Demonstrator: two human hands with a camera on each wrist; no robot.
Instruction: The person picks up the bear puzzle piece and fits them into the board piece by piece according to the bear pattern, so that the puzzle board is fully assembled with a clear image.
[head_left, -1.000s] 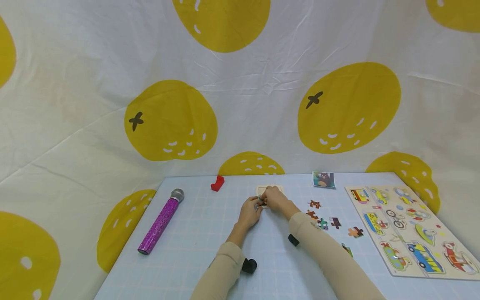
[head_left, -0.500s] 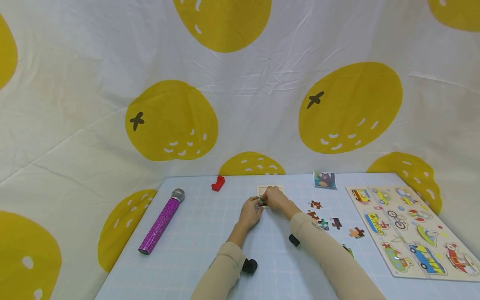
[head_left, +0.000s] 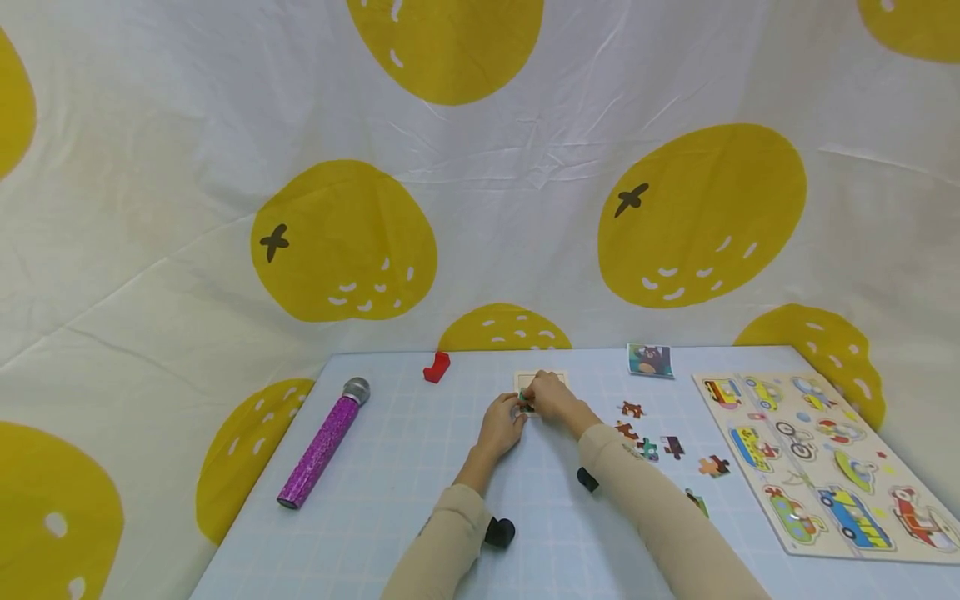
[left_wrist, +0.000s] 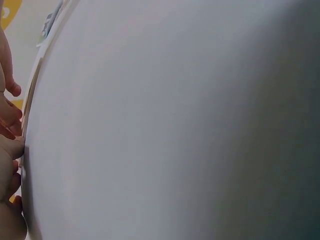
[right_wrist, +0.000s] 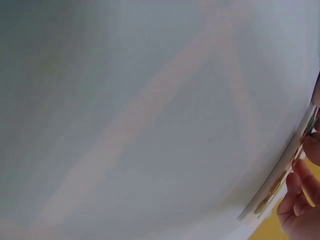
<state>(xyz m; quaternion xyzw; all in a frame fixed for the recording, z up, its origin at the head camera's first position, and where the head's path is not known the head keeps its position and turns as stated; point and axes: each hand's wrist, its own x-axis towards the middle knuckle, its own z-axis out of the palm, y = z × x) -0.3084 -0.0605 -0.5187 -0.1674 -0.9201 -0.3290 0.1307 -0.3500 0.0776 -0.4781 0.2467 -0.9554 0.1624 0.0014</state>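
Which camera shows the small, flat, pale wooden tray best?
The head view: it looks down on the small, flat, pale wooden tray, so part of its top shows, though much is covered. The left wrist view catches only a thin strip, edge-on, at the picture's left; the right wrist view, a slanting edge at lower right.
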